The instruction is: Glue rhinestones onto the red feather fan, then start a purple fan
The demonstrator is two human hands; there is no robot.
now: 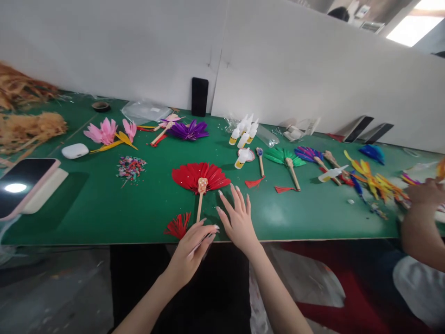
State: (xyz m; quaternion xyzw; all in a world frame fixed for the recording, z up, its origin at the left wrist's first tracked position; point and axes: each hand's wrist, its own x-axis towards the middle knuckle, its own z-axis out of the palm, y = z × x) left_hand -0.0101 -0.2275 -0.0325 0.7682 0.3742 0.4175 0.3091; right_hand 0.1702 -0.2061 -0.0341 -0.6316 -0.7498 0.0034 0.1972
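Observation:
A red feather fan with a pale wooden handle lies on the green table in front of me, its feathers pointing away. My left hand is at the lower end of the handle, thumb and fingers pressed together around a thin, shiny object too small to make out. Just right of the fan, my right hand rests over the table with its fingers spread and nothing held. A red tassel lies left of the handle, beside my left hand.
Glue bottles stand behind the fan. Colored chips and pink feathers lie left, near a phone. A green fan and yellow feathers lie right. Another person's hand works at far right.

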